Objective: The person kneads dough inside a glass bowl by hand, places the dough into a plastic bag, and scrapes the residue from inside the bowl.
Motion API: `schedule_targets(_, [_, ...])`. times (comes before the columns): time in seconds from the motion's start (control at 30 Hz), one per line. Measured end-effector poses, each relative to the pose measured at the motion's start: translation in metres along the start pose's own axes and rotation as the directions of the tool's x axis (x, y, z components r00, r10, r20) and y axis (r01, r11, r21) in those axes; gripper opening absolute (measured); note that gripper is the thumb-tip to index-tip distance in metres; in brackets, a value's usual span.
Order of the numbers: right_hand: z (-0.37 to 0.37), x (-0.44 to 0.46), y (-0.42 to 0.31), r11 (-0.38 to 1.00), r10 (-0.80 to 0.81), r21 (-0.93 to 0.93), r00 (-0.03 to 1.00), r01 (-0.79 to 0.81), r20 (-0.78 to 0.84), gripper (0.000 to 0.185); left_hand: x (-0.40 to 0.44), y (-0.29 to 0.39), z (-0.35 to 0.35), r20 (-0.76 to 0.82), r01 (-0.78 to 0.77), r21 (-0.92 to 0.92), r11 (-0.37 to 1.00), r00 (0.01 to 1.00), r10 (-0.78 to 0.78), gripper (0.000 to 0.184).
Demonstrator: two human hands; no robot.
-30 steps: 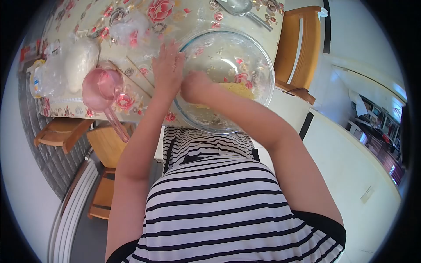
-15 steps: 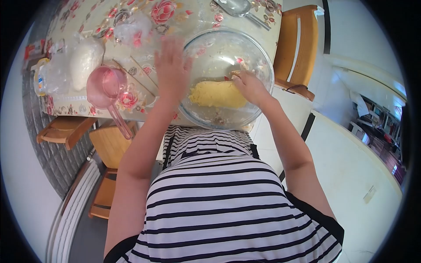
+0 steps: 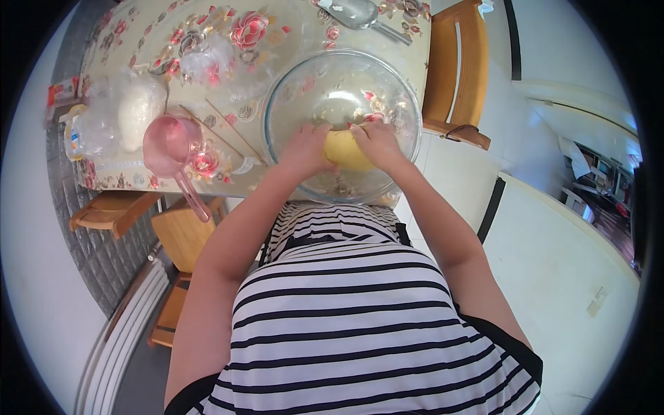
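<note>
A lump of yellow dough [image 3: 349,151] lies in a large clear glass bowl [image 3: 272,104] near the table's front edge. My left hand [image 3: 309,149] grips the dough's left end, its fingers curled round it and partly hidden. On the other side my right hand [image 3: 379,144] presses on the right end, fingers wrapped over the top. Between the two hands only the middle of the dough shows. Small dough scraps stick to the inside of the bowl.
Left of the bowl are two chopsticks [image 3: 232,131], a pink ladle-like cup [image 3: 166,146] and white dough in plastic [image 3: 138,114]. A crumpled plastic bag [image 3: 209,61] and a clear scoop [image 3: 353,12] lie farther back. Wooden chairs [image 3: 456,69] stand around the table.
My left hand has come down from above the bowl's left rim onto the dough. The dough, a long roll before, now looks shorter between both hands.
</note>
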State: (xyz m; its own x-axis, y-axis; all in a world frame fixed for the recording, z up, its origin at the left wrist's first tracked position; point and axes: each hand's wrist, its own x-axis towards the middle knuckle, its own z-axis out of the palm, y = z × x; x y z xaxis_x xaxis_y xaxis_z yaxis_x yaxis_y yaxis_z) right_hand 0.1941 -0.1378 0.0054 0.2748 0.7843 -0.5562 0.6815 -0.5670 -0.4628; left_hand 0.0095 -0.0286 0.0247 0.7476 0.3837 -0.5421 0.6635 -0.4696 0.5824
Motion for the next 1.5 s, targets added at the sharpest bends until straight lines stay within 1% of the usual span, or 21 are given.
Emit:
schedule_targets(0.13, [0.009, 0.005, -0.003, 0.993, 0.103, 0.061, 0.993, -0.100, -0.053, 0.057, 0.030, -0.017, 0.005, -0.010, -0.036, 0.022, 0.999, 0.999, 0.037, 0.091])
schedule_targets(0.2, [0.026, 0.011, 0.011, 0.984, 0.114, 0.154, 0.979, -0.088, -0.169, 0.057, 0.046, -0.024, 0.003, -0.188, -0.256, 0.048, 0.966, 0.947, 0.260, 0.097])
schedule_targets(0.23, [0.028, 0.008, 0.014, 0.984, 0.115, 0.157, 0.980, -0.089, -0.166, 0.057, 0.049, -0.026, 0.002, -0.185, -0.254, 0.047, 0.966, 0.948, 0.258, 0.097])
schedule_targets(0.3, [0.011, -0.007, 0.001, 0.942, 0.148, 0.324, 0.976, -0.090, -0.157, 0.056, 0.049, -0.024, -0.010, -0.200, -0.267, 0.205, 0.942, 0.930, 0.307, 0.106])
schedule_targets(0.43, [0.019, -0.010, -0.038, 0.895, 0.222, 0.429, 0.954, -0.118, -0.201, 0.055, 0.027, -0.013, -0.019, -0.193, -0.171, 0.176, 0.969, 0.960, 0.204, 0.111])
schedule_targets(0.5, [0.041, -0.015, -0.062, 0.967, 0.252, 0.077, 0.877, -0.242, -0.409, 0.054, 0.025, -0.007, -0.007, -0.240, -0.146, -0.058, 0.988, 0.962, 0.128, 0.108])
schedule_targets(0.63, [0.051, -0.007, -0.061, 0.975, 0.175, -0.037, 0.858, -0.220, -0.483, 0.053, 0.034, -0.024, 0.011, -0.285, -0.199, -0.111, 0.974, 0.945, 0.161, 0.104])
schedule_targets(0.73, [0.046, 0.000, -0.058, 0.977, 0.164, -0.035, 0.843, -0.211, -0.512, 0.052, 0.041, -0.022, 0.013, -0.366, -0.206, -0.020, 0.978, 0.912, 0.185, 0.100])
schedule_targets(0.8, [0.039, 0.001, -0.059, 0.973, 0.219, 0.024, 0.880, -0.231, -0.421, 0.052, 0.036, -0.013, 0.004, -0.334, -0.141, 0.020, 0.990, 0.932, 0.139, 0.096])
schedule_targets(0.93, [0.032, -0.004, -0.038, 0.989, 0.143, 0.070, 0.923, -0.126, -0.358, 0.053, 0.023, -0.011, 0.001, -0.358, -0.213, -0.035, 0.976, 0.915, 0.187, 0.099])
schedule_targets(1.0, [0.029, -0.009, -0.022, 0.942, 0.020, 0.325, 0.955, 0.080, -0.295, 0.053, 0.006, -0.006, -0.009, -0.190, -0.082, 0.017, 0.997, 0.978, 0.083, 0.103])
schedule_targets(1.03, [0.028, -0.012, -0.015, 0.941, 0.025, 0.329, 0.956, 0.077, -0.293, 0.053, 0.002, -0.005, -0.018, -0.185, -0.081, 0.018, 0.997, 0.979, 0.083, 0.103])
schedule_targets(1.1, [0.020, -0.013, -0.009, 0.960, 0.102, 0.281, 0.896, 0.026, -0.432, 0.053, -0.004, -0.003, -0.036, -0.050, 0.011, -0.022, 1.000, 0.999, -0.012, 0.098])
schedule_targets(1.13, [0.023, -0.007, -0.003, 0.959, 0.097, 0.282, 0.896, 0.033, -0.434, 0.053, -0.001, -0.008, -0.033, -0.056, 0.013, -0.017, 1.000, 0.998, -0.014, 0.098])
schedule_targets(1.2, [0.022, 0.004, 0.000, 0.981, 0.135, 0.152, 0.986, -0.119, -0.095, 0.054, 0.007, -0.013, -0.025, -0.074, -0.067, 0.183, 0.981, 0.994, 0.082, 0.096])
schedule_targets(1.23, [0.025, 0.001, 0.003, 0.981, 0.134, 0.154, 0.986, -0.118, -0.099, 0.054, 0.008, -0.016, -0.019, -0.076, -0.069, 0.186, 0.980, 0.994, 0.084, 0.096])
schedule_targets(1.3, [0.006, -0.017, -0.020, 0.967, 0.121, 0.227, 0.993, -0.119, 0.004, 0.058, 0.005, -0.008, -0.014, -0.024, 0.048, -0.021, 0.999, 0.999, -0.048, 0.089])
schedule_targets(1.33, [0.007, -0.018, -0.023, 0.966, 0.119, 0.230, 0.993, -0.116, 0.002, 0.058, 0.006, -0.009, -0.015, -0.025, 0.048, -0.017, 0.999, 0.998, -0.049, 0.089])
schedule_targets(1.4, [0.009, -0.019, -0.026, 0.909, 0.253, 0.338, 0.967, -0.244, 0.019, 0.074, 0.010, -0.016, -0.014, 0.005, 0.005, -0.104, 0.995, 1.000, -0.004, 0.088])
schedule_targets(1.43, [0.017, -0.016, -0.021, 0.907, 0.253, 0.343, 0.967, -0.243, 0.017, 0.074, 0.018, -0.023, -0.012, 0.005, 0.003, -0.098, 0.995, 1.000, -0.003, 0.088])
schedule_targets(1.5, [0.019, -0.004, -0.019, 0.908, 0.317, 0.314, 0.946, -0.279, -0.075, 0.072, 0.036, -0.025, -0.019, 0.074, 0.041, -0.246, 0.968, 0.997, -0.023, 0.093])
